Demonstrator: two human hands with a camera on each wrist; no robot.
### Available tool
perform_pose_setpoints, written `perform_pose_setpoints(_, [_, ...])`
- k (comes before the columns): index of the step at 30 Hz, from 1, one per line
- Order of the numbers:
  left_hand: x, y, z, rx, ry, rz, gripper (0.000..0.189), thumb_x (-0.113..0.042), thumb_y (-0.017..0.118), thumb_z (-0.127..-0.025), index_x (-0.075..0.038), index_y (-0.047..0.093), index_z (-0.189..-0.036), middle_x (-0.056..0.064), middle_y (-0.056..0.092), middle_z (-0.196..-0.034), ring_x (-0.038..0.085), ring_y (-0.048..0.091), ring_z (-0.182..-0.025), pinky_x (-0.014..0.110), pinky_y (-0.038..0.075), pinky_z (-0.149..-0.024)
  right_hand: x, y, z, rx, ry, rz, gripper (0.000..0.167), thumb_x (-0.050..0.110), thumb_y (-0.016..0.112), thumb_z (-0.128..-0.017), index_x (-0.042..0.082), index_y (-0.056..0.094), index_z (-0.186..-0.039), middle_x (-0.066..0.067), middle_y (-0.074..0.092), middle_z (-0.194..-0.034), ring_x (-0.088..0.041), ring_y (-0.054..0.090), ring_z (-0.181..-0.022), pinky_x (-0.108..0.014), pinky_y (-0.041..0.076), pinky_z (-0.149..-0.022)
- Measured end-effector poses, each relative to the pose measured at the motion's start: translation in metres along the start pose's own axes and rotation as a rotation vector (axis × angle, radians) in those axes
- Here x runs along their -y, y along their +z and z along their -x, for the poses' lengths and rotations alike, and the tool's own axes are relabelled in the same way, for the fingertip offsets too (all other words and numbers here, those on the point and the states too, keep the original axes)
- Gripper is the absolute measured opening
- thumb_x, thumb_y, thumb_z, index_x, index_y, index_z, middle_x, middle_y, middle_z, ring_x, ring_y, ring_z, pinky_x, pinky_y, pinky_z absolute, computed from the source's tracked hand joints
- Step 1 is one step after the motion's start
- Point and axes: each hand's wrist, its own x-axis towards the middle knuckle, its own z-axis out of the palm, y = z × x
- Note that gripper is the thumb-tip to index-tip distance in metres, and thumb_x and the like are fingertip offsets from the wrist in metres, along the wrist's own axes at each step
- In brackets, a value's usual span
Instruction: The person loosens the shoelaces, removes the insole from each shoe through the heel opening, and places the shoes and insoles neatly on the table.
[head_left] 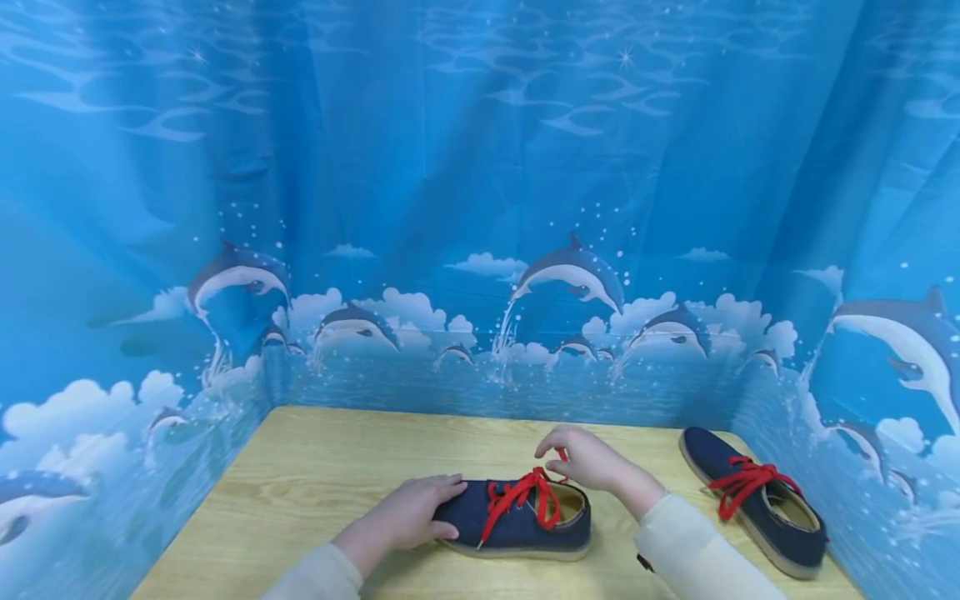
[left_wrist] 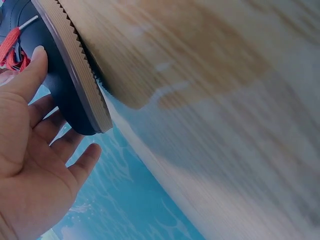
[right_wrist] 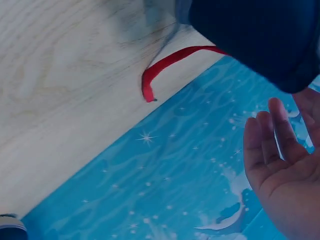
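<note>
A navy shoe [head_left: 468,518] with red laces lies on its sole, toe to the left. My left hand [head_left: 408,510] holds its toe, thumb [left_wrist: 36,65] on the near side and fingers at the front. The red shoelace [head_left: 536,483] is looped in a bow over the tongue. My right hand [head_left: 588,458] is above the heel side, pinching a strand of the lace between thumb and fingertips. Its other fingers [right_wrist: 254,142] are loosely bent. In the right wrist view the shoe's dark heel [right_wrist: 255,40] hides the pinch, and a loose lace end [right_wrist: 165,62] hangs down.
A second navy shoe [head_left: 750,500] with a tied red lace stands at the table's right edge, angled. The wooden table [head_left: 322,450] is enclosed at the back and sides by a blue dolphin curtain [head_left: 450,208]. A small dark object [head_left: 644,563] shows beside the right sleeve.
</note>
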Motion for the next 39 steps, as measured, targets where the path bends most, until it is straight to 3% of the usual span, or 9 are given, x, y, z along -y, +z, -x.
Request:
perform_pose_setpoints(7, [0.001, 0.002, 0.000, -0.006, 0.005, -0.010, 0.071, -0.050, 0.071, -0.088, -0.019, 0.051, -0.148, 0.003, 0.047, -0.153, 0.025, 0.045, -0.139, 0.048, 0.041, -0.111, 0.005, 0.007, -0.001, 0.017, -0.039, 0.073, 0.021, 0.004, 0.073, -0.090, 0.016, 0.077, -0.107, 0.003, 0.066, -0.107, -0.023, 0.061, -0.104, -0.043, 0.055, -0.088])
perform_pose_setpoints(14, [0.000, 0.002, 0.000, -0.004, 0.003, -0.007, 0.071, -0.049, 0.071, -0.088, -0.018, 0.051, -0.148, 0.003, 0.047, -0.153, 0.025, 0.045, -0.139, 0.048, 0.040, -0.111, 0.004, 0.013, -0.003, -0.002, -0.063, 0.123, 0.008, 0.011, 0.075, -0.090, 0.017, 0.078, -0.095, -0.001, 0.064, -0.110, -0.026, 0.060, -0.106, -0.045, 0.054, -0.089])
perform_pose_setpoints(27, [0.000, 0.000, 0.000, 0.010, 0.011, -0.023, 0.071, -0.049, 0.071, -0.088, -0.018, 0.051, -0.149, 0.003, 0.046, -0.153, 0.026, 0.045, -0.139, 0.048, 0.041, -0.111, 0.008, 0.013, -0.004, -0.138, -0.033, 0.231, 0.009, 0.012, 0.078, -0.087, 0.020, 0.078, -0.085, 0.002, 0.067, -0.107, -0.023, 0.061, -0.104, -0.044, 0.055, -0.091])
perform_pose_setpoints(29, [0.000, 0.000, -0.001, 0.007, 0.008, -0.028, 0.071, -0.050, 0.071, -0.088, -0.019, 0.051, -0.149, 0.003, 0.046, -0.153, 0.025, 0.045, -0.139, 0.048, 0.041, -0.111, 0.008, 0.014, -0.005, -0.162, -0.023, 0.247, 0.009, 0.012, 0.078, -0.088, 0.020, 0.077, -0.084, 0.002, 0.067, -0.106, -0.022, 0.062, -0.104, -0.045, 0.054, -0.094])
perform_pose_setpoints(35, [-0.001, -0.001, 0.000, -0.004, 0.023, -0.037, 0.070, -0.049, 0.071, -0.088, -0.018, 0.051, -0.148, 0.004, 0.047, -0.153, 0.026, 0.046, -0.138, 0.048, 0.041, -0.110, 0.007, 0.010, -0.004, -0.242, 0.091, 0.256, 0.009, 0.014, 0.076, -0.090, 0.019, 0.072, -0.083, 0.007, 0.065, -0.099, -0.017, 0.058, -0.095, -0.035, 0.055, -0.074])
perform_pose_setpoints(39, [-0.001, -0.002, 0.000, -0.009, 0.032, -0.042, 0.070, -0.049, 0.071, -0.088, -0.017, 0.052, -0.148, 0.005, 0.048, -0.152, 0.027, 0.046, -0.138, 0.048, 0.041, -0.110, 0.002, 0.008, -0.004, -0.294, 0.176, 0.242, 0.009, 0.013, 0.076, -0.090, 0.018, 0.070, -0.084, 0.004, 0.065, -0.099, -0.020, 0.059, -0.097, -0.038, 0.055, -0.074])
